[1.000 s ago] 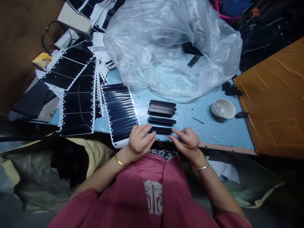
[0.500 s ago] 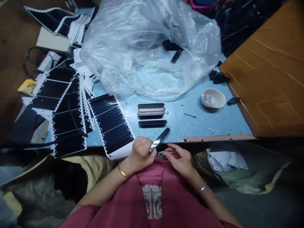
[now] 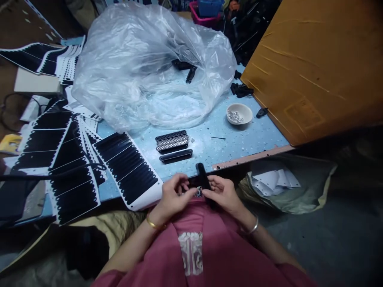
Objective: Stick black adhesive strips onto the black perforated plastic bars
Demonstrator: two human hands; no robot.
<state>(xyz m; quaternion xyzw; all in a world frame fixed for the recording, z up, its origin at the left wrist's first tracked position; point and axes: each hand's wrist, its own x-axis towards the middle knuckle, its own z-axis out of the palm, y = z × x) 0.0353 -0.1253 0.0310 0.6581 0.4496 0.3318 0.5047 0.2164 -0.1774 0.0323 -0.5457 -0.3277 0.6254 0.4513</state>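
Head view: on a blue speckled tabletop (image 3: 206,149), a large crumpled translucent plastic bag (image 3: 131,75) lies well back, apparently leaving working room. A white sheet with rows of black strips (image 3: 146,194) slants toward the left hand (image 3: 176,194), presumably for reach; whether those curled fingers hold anything cannot be told. The right hand (image 3: 224,192) grips a slim black bar (image 3: 202,174) between both hands at the tabletop's near edge, probably for close handling.

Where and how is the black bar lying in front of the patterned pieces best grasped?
Probably pinched by its right end, from the right and above: the black bar is narrow and lies flat, that end jutting slightly past the patterned pieces behind.
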